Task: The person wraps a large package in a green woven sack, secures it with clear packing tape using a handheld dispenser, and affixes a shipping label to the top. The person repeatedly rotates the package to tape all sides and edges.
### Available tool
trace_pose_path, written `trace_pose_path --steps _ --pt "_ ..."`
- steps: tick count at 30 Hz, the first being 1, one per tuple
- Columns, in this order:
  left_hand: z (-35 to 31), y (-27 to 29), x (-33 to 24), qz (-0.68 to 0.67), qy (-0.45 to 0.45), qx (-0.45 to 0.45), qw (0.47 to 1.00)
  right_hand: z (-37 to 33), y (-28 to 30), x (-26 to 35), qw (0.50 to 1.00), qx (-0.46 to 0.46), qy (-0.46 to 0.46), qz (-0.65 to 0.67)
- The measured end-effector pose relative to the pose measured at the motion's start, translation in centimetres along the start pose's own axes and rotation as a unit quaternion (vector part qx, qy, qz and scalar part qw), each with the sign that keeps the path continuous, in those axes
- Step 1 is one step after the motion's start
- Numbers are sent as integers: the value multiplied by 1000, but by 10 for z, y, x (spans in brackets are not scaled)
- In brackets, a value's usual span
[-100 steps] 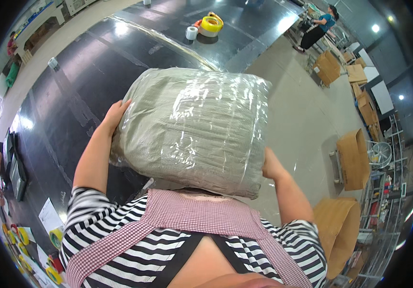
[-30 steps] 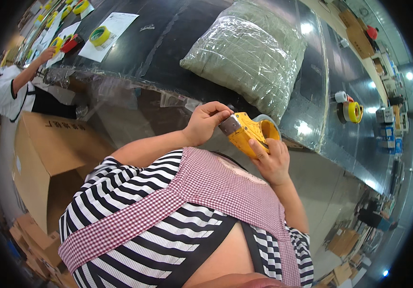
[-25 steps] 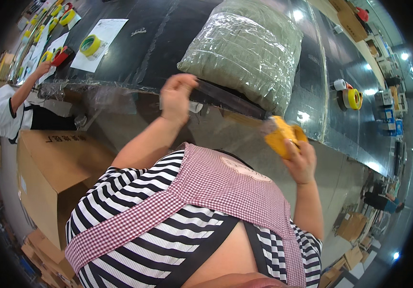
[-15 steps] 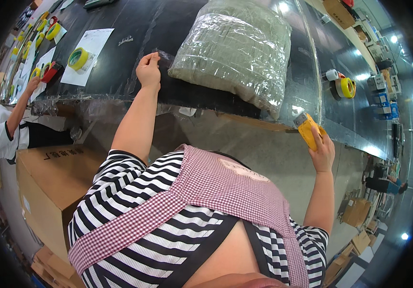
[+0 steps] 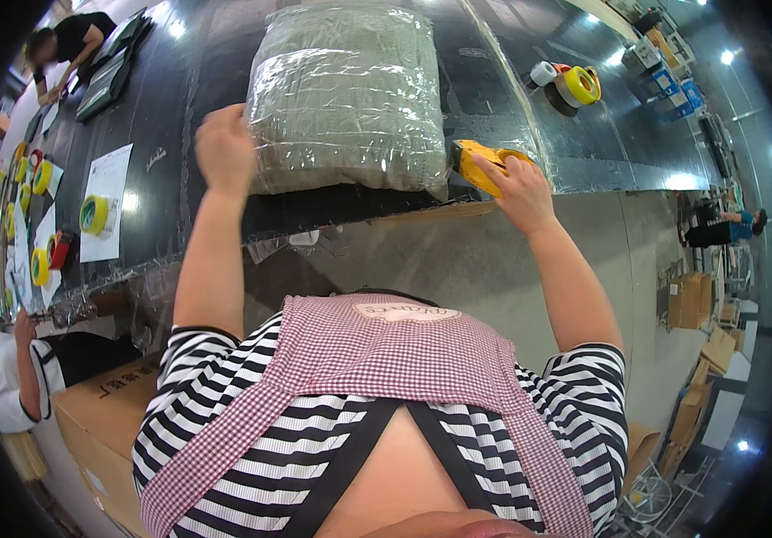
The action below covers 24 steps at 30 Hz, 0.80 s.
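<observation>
A bulky grey-green bundle (image 5: 345, 103) wrapped in clear shiny plastic lies on the black table (image 5: 197, 81) in front of me. My left hand (image 5: 224, 148) is at its left edge, blurred by motion, with the fingers bent; whether they grip anything is not clear. On the other side, my right hand (image 5: 527, 193) holds a yellow tape dispenser (image 5: 478, 168). The dispenser's head points at the bundle's lower right corner, close beside it. No tape strip can be made out between the dispenser and the bundle.
Yellow tape rolls (image 5: 580, 86) stand at the right; another tape roll (image 5: 94, 215) rests on a white sheet (image 5: 115, 170) at the left. A large cardboard box (image 5: 103, 408) is beside me. One co-worker (image 5: 81, 45) leans over the far left; another (image 5: 13, 381) is nearer.
My right hand has brought the dispenser up and left to the bundle's corner. My left hand, which pinched a clear strip, is now at the bundle's left edge. The view has shifted.
</observation>
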<state>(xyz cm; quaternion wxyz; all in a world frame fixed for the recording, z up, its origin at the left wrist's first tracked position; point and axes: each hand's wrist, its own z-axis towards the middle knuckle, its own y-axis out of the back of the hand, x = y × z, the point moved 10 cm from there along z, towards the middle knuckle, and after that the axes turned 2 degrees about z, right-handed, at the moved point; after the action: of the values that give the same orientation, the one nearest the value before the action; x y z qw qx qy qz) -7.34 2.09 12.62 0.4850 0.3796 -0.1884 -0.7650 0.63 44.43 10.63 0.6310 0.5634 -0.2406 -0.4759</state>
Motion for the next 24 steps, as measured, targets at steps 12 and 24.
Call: trace_pose_path --steps 12,24 --pt "-125 -192 -287 217 -509 396 733 23 15 -99 972 21 -220 75" --pt "-120 -105 -263 -607 199 513 574 -120 110 22 905 -226 -80 351"
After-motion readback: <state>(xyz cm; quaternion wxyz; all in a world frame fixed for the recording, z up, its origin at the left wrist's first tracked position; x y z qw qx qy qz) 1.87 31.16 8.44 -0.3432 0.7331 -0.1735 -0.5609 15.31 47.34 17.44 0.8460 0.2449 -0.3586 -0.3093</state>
